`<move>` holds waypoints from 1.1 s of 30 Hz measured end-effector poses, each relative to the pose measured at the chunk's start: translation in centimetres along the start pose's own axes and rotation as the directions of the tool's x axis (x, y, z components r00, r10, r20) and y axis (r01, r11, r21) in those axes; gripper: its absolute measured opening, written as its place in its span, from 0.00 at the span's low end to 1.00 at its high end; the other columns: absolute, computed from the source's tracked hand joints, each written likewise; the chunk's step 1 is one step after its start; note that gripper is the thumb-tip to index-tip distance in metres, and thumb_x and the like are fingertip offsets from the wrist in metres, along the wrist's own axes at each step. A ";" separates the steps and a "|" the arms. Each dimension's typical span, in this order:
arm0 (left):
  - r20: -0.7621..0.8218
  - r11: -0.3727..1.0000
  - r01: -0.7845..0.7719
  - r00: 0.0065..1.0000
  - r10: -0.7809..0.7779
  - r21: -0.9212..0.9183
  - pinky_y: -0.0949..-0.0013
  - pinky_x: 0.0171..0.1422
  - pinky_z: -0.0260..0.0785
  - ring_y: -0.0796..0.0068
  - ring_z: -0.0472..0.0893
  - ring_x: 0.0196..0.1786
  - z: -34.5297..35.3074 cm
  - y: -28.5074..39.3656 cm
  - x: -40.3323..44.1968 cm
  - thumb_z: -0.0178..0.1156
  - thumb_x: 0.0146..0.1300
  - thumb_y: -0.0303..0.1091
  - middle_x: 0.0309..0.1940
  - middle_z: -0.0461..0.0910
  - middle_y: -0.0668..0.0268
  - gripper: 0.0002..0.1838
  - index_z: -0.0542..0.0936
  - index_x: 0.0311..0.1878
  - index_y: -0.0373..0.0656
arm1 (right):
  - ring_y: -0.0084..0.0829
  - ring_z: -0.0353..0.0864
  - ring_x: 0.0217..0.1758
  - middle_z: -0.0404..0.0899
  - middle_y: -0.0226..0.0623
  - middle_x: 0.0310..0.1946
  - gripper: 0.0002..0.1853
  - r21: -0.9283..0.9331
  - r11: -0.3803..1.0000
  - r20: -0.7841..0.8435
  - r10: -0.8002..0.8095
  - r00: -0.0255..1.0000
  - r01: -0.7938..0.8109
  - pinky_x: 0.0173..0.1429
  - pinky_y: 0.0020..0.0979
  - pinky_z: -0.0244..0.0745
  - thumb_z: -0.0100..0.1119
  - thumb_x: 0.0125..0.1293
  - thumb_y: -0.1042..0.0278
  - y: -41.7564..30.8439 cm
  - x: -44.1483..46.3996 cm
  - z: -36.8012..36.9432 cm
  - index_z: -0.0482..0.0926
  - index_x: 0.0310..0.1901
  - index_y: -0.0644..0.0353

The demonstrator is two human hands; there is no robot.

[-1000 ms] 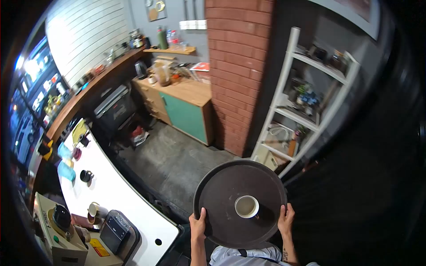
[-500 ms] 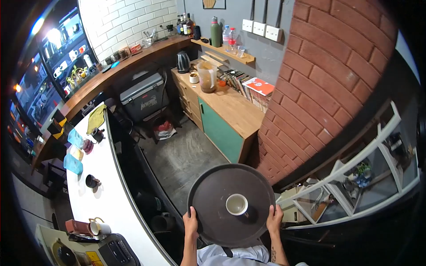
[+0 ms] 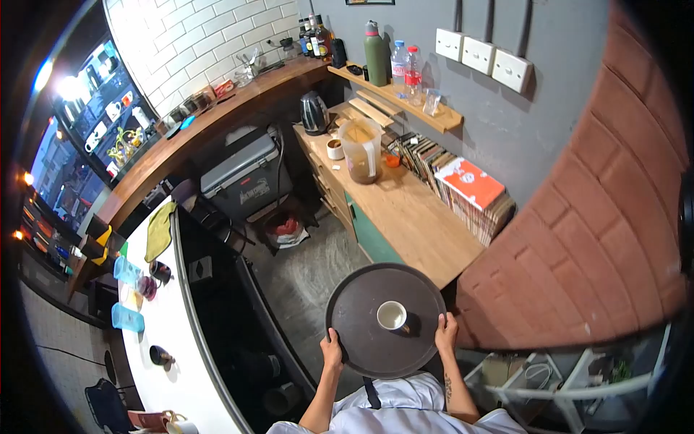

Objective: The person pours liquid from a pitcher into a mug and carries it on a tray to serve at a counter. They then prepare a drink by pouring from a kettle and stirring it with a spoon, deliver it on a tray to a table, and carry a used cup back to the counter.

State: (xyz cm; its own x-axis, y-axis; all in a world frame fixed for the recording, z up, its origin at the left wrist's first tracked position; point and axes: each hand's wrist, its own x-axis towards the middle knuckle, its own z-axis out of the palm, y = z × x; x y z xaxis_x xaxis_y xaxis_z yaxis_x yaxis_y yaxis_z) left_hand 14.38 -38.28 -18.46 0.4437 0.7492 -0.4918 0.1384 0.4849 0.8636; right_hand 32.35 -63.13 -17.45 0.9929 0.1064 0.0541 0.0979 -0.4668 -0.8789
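A round dark brown tray (image 3: 361,329) is held level in front of my body. My left hand (image 3: 332,349) grips its left rim, thumb on top. On the opposite rim, my right hand (image 3: 446,333) is closed in the same way. A small white cup (image 3: 391,316) stands upright on the tray, right of its middle, its handle toward the lower right. Neither hand touches the cup. The fingers under the tray are hidden.
Ahead stands a wooden cabinet (image 3: 426,235) with a plastic pitcher (image 3: 361,152), a kettle (image 3: 313,113) and a row of records (image 3: 463,189). A white counter (image 3: 163,289) runs along the left. A brick column (image 3: 571,267) rises at right. A grey cooler (image 3: 242,170) sits beyond.
I have moved forward, so the cabinet and shelf look nearer and larger. The tray sits a little further right in view, still in both hands with the cup on it.
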 end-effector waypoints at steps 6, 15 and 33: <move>-0.026 0.993 0.048 0.999 -0.045 0.109 0.63 0.54 0.74 0.69 0.81 0.46 6.0 1.3 9.4 0.53 0.77 0.54 0.44 0.83 0.59 0.30 0.79 0.54 0.27 | 0.65 0.76 0.44 0.76 0.63 0.36 0.12 -0.225 0.967 -0.040 0.116 0.992 -0.122 0.47 0.51 0.69 0.53 0.74 0.67 1.9 8.9 4.6 0.72 0.39 0.71; 0.029 0.990 0.042 0.998 -0.047 0.135 0.62 0.51 0.75 0.69 0.80 0.45 13.3 3.8 18.2 0.54 0.76 0.55 0.44 0.83 0.57 0.32 0.78 0.54 0.27 | 0.65 0.77 0.49 0.79 0.65 0.40 0.09 -0.388 0.907 -0.070 0.151 0.986 -0.166 0.52 0.54 0.70 0.55 0.71 0.74 0.4 17.6 7.1 0.75 0.41 0.75; 0.204 0.954 0.288 0.932 -0.300 0.087 0.58 0.59 0.73 0.63 0.78 0.53 23.6 3.3 26.0 0.51 0.72 0.65 0.52 0.80 0.55 0.40 0.74 0.63 0.30 | 0.34 0.82 0.38 0.71 0.44 0.52 0.24 -0.071 0.997 0.169 0.012 0.986 0.000 0.36 0.26 0.77 0.64 0.56 0.86 -2.9 22.4 9.0 0.75 0.56 0.65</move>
State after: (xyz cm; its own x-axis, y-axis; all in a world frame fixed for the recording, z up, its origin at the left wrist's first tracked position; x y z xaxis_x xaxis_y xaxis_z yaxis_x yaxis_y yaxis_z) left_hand 47.28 -27.86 -25.78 0.5526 0.4604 -0.6948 0.3366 0.6393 0.6913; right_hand 53.67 -51.45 -17.98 0.9682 0.2475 -0.0368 0.1029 -0.5279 -0.8430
